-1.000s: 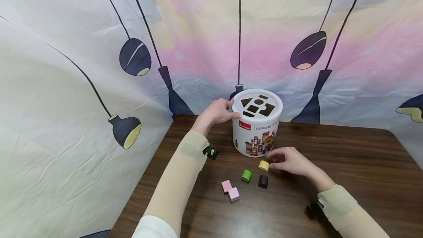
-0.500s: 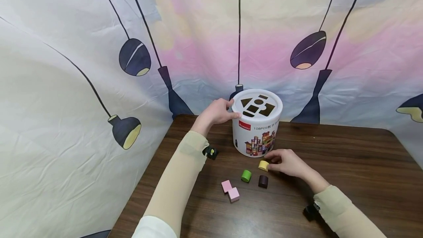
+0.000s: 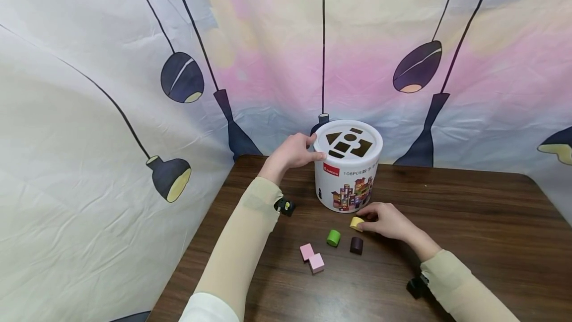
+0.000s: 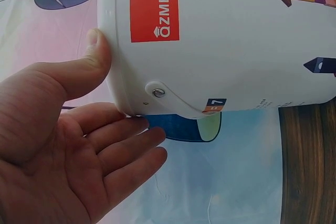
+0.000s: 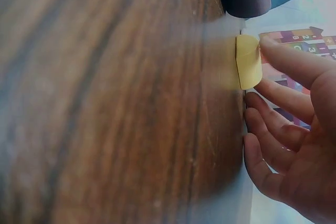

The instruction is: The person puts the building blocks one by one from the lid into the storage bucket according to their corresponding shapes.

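A white toy-block bucket (image 3: 346, 173) stands upright, its lid (image 3: 362, 130) cut with several shaped holes. My left hand (image 3: 292, 152) touches the lid's left rim with the thumb; in the left wrist view its fingers stretch out beside the bucket wall, the index fingertip against the rim. In front of the bucket, my right hand (image 3: 389, 221) pinches a small yellow block with a rounded top (image 3: 355, 223) between thumb and index finger. The block rests on the table, and the other fingers curl loosely behind it in the right wrist view.
Near the yellow block lie a green cylinder block (image 3: 333, 238) and a dark brown block (image 3: 356, 245). Two pink blocks (image 3: 316, 263) touch each other closer to me. The brown wooden table (image 3: 469, 212) ends at a printed cloth (image 3: 277, 39) behind the bucket.
My right hand has shifted slightly left, and its thumb and index finger have closed on the yellow block. The left hand and the bucket have stayed put.
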`<state>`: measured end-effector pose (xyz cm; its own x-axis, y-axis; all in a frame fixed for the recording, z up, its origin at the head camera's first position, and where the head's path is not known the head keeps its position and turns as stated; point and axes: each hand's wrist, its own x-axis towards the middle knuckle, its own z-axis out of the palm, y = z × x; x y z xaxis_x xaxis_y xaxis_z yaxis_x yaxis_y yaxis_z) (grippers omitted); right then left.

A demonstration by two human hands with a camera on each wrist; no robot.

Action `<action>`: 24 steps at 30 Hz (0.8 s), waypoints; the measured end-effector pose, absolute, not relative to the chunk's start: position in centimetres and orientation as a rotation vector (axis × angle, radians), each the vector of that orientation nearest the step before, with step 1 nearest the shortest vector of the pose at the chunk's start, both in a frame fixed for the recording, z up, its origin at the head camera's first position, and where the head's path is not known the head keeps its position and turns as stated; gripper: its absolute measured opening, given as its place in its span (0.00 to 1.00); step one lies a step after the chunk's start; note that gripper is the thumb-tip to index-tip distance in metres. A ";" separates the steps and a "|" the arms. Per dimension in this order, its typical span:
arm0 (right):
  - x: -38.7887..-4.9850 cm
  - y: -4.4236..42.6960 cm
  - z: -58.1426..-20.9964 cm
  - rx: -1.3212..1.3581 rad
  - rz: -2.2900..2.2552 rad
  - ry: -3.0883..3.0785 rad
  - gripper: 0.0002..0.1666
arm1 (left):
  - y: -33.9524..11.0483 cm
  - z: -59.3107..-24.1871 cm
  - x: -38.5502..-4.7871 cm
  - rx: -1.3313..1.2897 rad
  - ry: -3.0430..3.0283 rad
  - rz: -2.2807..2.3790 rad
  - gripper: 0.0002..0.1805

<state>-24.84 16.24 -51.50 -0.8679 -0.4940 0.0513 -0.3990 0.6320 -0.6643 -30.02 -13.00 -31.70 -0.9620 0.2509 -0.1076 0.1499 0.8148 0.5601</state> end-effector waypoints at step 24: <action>-24.5 15.9 -51.1 -0.758 -1.001 2.748 0.12 | -13.0 -31.8 -30.2 0.319 2.833 0.816 0.45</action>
<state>-24.47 15.93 -51.09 -0.8673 -0.4946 0.0567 -0.4152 0.6558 -0.6305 -30.15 -13.01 -31.79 -0.9615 0.2524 -0.1086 0.1559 0.8267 0.5406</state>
